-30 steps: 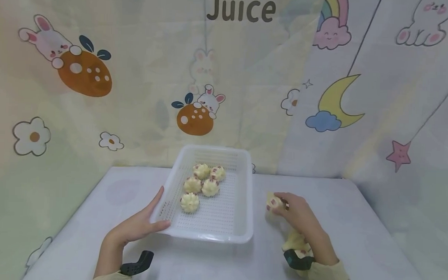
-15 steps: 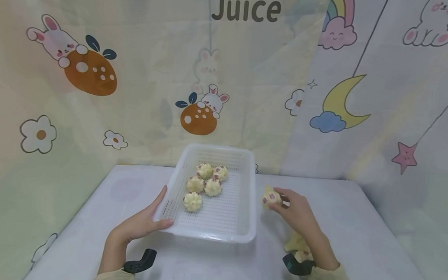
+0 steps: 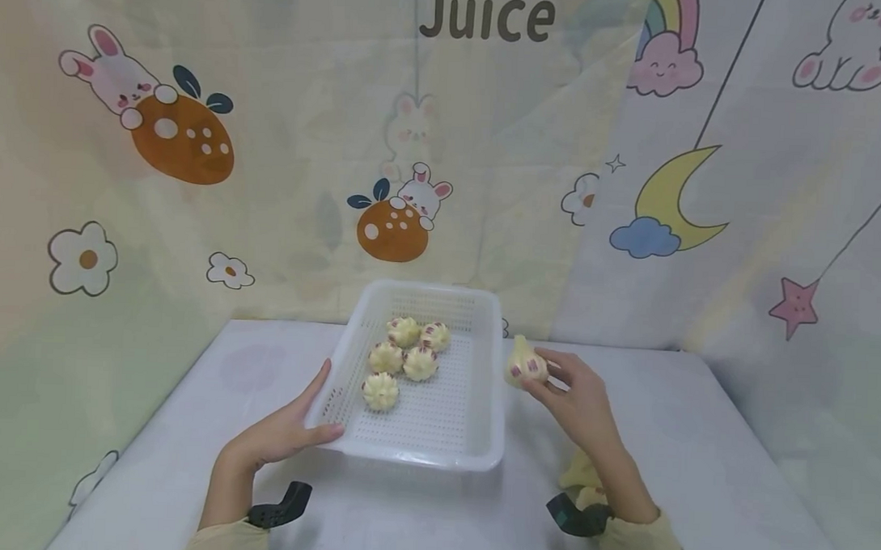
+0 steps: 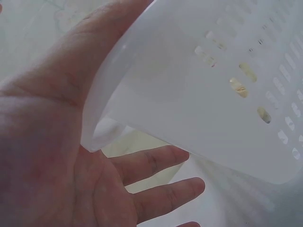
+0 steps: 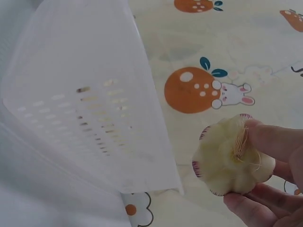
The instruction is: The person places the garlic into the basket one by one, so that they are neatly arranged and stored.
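Note:
My left hand (image 3: 284, 431) holds a white plastic basket (image 3: 434, 461) at its near left corner. In the left wrist view the thumb lies over the basket rim (image 4: 118, 52) and several fingers reach beneath. Inside the basket, several garlic bulbs (image 3: 420, 363) sit grouped toward the left and back. Just outside the basket's right wall, my right hand (image 3: 580, 397) pinches a single garlic bulb (image 3: 526, 367), its stem pointing up. Up close in the right wrist view, dry roots and purple streaks show on that garlic bulb (image 5: 222, 156).
More garlic (image 3: 585, 478) lies on the white table (image 3: 703, 478) under my right forearm, partly hidden by it and the wrist camera (image 3: 578, 516). A printed curtain (image 3: 292, 140) hangs close behind the table's far edge.
My right hand has lifted the garlic bulb up and slightly left, closer to the basket. The left hand keeps its hold on the basket. The head view has shifted slightly.

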### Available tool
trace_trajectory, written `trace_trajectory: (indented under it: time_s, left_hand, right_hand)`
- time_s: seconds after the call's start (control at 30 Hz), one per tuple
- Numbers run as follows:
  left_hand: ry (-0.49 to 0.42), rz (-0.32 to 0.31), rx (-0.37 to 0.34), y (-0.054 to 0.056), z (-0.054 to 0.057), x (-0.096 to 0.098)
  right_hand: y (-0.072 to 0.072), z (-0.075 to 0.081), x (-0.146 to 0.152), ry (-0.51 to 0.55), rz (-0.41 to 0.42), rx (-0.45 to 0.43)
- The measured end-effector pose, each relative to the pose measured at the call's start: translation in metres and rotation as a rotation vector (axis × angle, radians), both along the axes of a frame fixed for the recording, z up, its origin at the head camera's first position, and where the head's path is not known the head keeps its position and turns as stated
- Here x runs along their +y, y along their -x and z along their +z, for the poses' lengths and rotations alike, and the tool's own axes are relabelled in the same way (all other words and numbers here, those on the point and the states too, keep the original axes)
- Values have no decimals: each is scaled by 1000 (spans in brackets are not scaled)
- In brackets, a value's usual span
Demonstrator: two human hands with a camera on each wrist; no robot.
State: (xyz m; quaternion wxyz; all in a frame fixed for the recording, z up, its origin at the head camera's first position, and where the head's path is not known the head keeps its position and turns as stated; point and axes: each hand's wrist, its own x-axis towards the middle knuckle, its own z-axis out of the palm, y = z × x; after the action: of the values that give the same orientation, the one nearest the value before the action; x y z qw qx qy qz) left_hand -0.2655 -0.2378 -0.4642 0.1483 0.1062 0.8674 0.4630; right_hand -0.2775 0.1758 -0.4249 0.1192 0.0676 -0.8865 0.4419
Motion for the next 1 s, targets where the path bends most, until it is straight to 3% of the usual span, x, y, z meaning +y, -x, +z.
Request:
trace_trajectory:
  time_s: [0.27, 0.6, 1.0]
  left_hand:
    - [3, -1, -1, 0, -1, 1]
    - [14, -4, 5, 1, 0, 1]
    - [13, -2, 6, 0, 0, 0]
  right_hand:
    - [7, 10, -17, 112, 62, -29]
    - [27, 10, -49, -6, 131, -101]
    - [47, 8, -80, -126, 146, -156]
